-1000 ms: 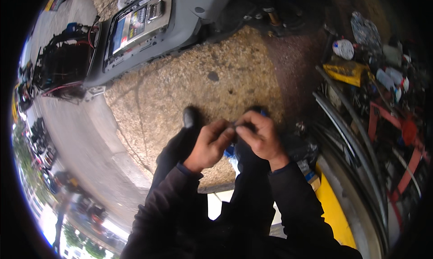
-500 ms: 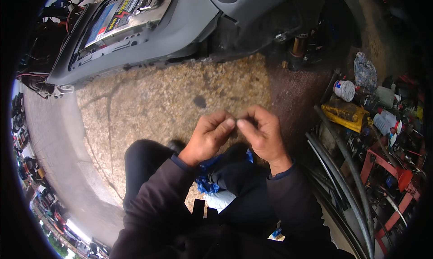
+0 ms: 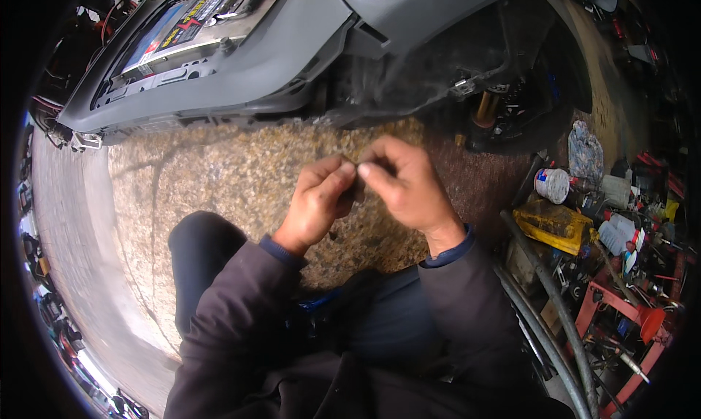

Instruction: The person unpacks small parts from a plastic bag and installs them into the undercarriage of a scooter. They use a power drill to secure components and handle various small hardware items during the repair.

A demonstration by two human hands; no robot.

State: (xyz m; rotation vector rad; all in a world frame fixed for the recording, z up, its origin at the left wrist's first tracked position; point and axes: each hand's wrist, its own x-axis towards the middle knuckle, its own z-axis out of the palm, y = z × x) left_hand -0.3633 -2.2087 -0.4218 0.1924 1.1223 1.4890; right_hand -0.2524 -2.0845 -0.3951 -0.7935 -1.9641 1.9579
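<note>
My left hand (image 3: 316, 200) and my right hand (image 3: 409, 189) meet in front of me, above the pebbled ground. Both are closed, thumbs against curled fingers, with the fingertips almost touching. Whatever is pinched between them is too small or too hidden to name. Beyond the hands stands the grey plastic body (image 3: 292, 72) of a vehicle, apart from them. A battery-like box (image 3: 193, 28) with a printed label sits in its opening at the upper left.
To the right lie a yellow dirty case (image 3: 551, 228), a white tub (image 3: 552, 185), a crumpled rag (image 3: 585, 152) and several tools. Long grey pipes (image 3: 551, 302) lean beside a red metal frame (image 3: 595, 298). A brass-coloured cylinder (image 3: 486, 110) shows under the vehicle.
Both hands have moved up and slightly left in the view, fingertips still together. The vehicle body sits lower in the picture as the view has shifted. My knee shows further left.
</note>
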